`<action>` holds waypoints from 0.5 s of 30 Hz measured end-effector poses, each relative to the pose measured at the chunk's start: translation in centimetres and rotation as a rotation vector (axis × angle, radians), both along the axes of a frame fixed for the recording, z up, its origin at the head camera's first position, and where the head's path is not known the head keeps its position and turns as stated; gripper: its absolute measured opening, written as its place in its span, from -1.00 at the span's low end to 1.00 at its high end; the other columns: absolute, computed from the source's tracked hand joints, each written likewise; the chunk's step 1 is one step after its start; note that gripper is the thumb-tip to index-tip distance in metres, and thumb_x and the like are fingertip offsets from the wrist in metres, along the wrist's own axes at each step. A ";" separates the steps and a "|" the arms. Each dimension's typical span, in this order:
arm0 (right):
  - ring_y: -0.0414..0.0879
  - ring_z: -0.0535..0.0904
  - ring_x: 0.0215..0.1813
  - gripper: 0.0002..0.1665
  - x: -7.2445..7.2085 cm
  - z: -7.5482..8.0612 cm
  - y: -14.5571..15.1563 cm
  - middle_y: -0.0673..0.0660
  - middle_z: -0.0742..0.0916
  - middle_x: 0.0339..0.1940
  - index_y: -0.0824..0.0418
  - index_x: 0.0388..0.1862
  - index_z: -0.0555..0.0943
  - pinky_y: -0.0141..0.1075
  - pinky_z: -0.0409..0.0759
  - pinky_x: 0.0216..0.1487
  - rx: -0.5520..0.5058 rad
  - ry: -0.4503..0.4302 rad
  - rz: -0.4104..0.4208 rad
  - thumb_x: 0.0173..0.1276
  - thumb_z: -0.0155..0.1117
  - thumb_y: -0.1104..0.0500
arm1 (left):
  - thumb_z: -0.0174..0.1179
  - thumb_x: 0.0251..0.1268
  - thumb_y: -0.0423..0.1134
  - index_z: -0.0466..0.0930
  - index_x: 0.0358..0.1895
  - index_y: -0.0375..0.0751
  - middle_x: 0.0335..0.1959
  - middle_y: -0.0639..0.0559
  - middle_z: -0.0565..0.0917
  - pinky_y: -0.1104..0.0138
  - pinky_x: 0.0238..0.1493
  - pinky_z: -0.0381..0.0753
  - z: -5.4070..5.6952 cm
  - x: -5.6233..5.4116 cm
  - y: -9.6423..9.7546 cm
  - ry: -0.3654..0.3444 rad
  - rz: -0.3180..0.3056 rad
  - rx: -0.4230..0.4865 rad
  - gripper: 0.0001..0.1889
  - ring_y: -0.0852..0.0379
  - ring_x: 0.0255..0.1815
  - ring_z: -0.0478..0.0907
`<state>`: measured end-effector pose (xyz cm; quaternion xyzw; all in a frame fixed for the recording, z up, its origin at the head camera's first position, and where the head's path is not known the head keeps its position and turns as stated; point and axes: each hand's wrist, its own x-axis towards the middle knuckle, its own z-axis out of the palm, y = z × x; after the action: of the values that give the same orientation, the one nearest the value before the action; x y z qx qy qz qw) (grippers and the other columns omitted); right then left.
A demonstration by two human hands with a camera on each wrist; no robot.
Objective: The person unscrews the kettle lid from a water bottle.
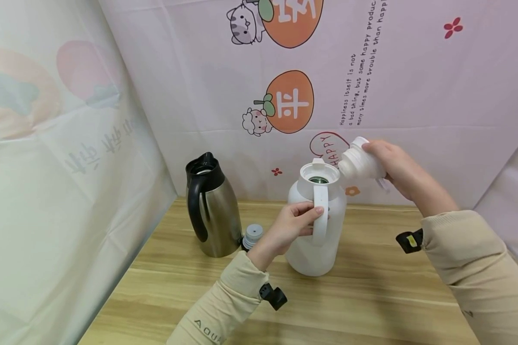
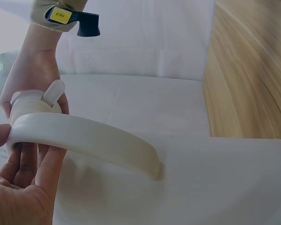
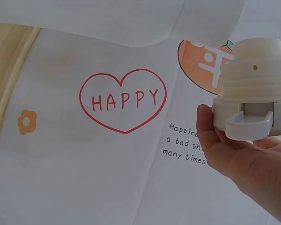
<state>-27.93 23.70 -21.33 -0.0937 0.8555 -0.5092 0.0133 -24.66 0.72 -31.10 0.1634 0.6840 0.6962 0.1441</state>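
A white thermos jug point(image 1: 311, 254) stands upright on the wooden table, its round mouth uncovered and a dark inner liner showing. My left hand point(image 1: 294, 223) grips the jug's curved handle point(image 2: 89, 133), thumb on one side and fingers on the other. Just right of the mouth, my right hand point(image 1: 390, 165) holds the white stopper lid point(image 1: 360, 160), tilted with its threaded plug toward the jug. The right wrist view shows the stopper lid point(image 3: 253, 86) with its ridged plug and a small lever, the fingers of the right hand point(image 3: 243, 164) around its base.
To the left stands a steel thermos jug point(image 1: 219, 215) with a black handle and an open top. Beside it, partly behind my left forearm, is a grey stopper point(image 1: 253, 234). A printed cloth point(image 1: 207, 91) hangs behind the wooden table point(image 1: 371, 287) and along its left side.
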 end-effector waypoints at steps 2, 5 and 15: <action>-0.33 0.42 -0.22 -0.53 0.1 -0.4 0.2 -0.10 0.43 -0.14 0.11 0.08 0.30 -0.42 0.46 -0.24 -0.031 -0.016 -0.014 0.48 -0.28 -0.20 | 0.06 0.43 -0.22 0.50 0.18 -0.37 0.15 -0.25 0.58 0.16 0.08 0.63 0.0 0.0 0.0 0.003 0.003 0.000 -0.62 0.06 0.10 0.58; -0.35 0.41 -0.20 -0.59 0.1 -1.1 0.5 -0.08 0.40 -0.09 0.03 0.05 0.29 -0.45 0.48 -0.22 -0.067 -0.047 -0.037 0.48 -0.26 -0.20 | 0.07 0.43 -0.22 0.51 0.18 -0.35 0.15 -0.23 0.59 0.16 0.08 0.63 -0.1 0.0 0.0 -0.004 0.007 0.003 -0.63 0.07 0.08 0.58; -0.28 0.38 -0.16 -0.59 0.0 -3.7 2.0 0.00 0.33 -0.03 0.01 -0.01 0.26 -0.41 0.48 -0.15 -0.170 -0.167 -0.049 0.46 -0.33 -0.24 | 0.08 0.42 -0.21 0.52 0.17 -0.33 0.14 -0.22 0.60 0.15 0.08 0.63 0.0 0.1 0.0 -0.009 0.015 0.001 -0.64 0.06 0.09 0.59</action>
<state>-27.90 25.68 -25.07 -0.0306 0.8072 -0.5860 0.0642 -24.57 0.73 -31.10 0.1553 0.6841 0.6984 0.1421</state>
